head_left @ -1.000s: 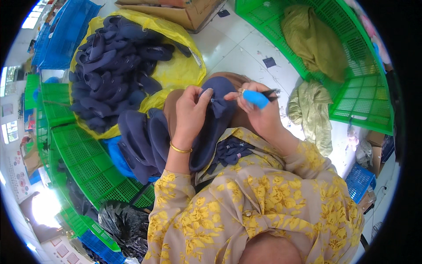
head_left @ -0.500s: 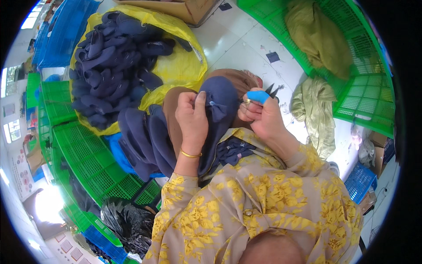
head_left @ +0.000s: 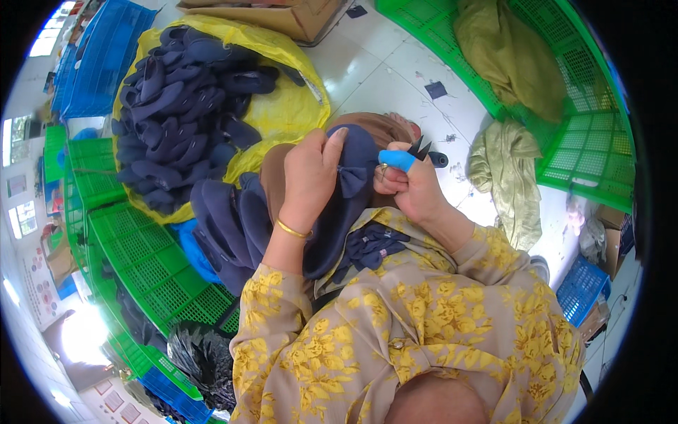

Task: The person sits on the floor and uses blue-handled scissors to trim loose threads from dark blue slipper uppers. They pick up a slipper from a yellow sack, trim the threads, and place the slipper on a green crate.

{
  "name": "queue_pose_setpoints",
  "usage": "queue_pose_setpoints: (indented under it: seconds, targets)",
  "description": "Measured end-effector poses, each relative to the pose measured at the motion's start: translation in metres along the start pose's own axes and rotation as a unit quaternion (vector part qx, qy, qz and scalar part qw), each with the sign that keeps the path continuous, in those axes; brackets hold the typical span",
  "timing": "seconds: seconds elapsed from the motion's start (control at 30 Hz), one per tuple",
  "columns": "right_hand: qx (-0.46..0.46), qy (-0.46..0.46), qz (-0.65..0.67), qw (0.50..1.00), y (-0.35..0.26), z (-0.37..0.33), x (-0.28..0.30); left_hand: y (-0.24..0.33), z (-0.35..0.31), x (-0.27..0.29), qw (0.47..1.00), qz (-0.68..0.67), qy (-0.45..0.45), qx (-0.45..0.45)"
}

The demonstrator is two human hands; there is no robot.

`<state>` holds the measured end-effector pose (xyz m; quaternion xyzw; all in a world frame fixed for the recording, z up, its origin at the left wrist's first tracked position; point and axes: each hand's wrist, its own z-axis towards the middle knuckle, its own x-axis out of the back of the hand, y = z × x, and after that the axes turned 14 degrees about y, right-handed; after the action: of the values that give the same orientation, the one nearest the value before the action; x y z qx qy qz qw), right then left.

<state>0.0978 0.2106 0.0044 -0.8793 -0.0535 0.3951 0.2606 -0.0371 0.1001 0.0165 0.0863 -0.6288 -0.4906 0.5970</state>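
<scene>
On my lap lies a navy fabric shoe (head_left: 361, 150) with a small navy bow (head_left: 354, 181) on its upper. My left hand (head_left: 309, 173) is closed on the shoe's left side, thumb on top, hiding part of it. Just right of the bow, my right hand (head_left: 420, 191) is closed around small dark scissors (head_left: 421, 150); their pointed blades stick up past a blue finger wrap (head_left: 397, 160). Their handles are mostly hidden in the fingers. More navy shoes (head_left: 220, 220) lean together left of my lap. A heap of small navy fabric pieces (head_left: 374, 244) rests in the cloth at my waist.
A yellow sack (head_left: 289, 124) full of navy shoes (head_left: 176, 113) stands at the far left. Green crates (head_left: 152, 265) line the left side; another green crate (head_left: 586, 159) with olive cloth (head_left: 515, 67) is at the right. A cardboard box (head_left: 282, 18) sits at the back.
My right hand with the scissors has moved a little left, closer to the shoe and its bow. My left hand has shifted slightly up and right along the shoe's edge.
</scene>
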Motion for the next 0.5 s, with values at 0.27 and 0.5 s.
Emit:
queue_pose_setpoints:
  seconds: [0.27,0.5]
  targets:
    - [-0.02,0.052,0.033,0.998,-0.004,-0.014,-0.001,-0.011,-0.001,-0.014,0.995,0.038,0.053,-0.071]
    - [0.124,0.022,-0.017,0.992,-0.01,-0.003,0.016,-0.014,-0.01,0.006,0.991,0.0,0.117,-0.065]
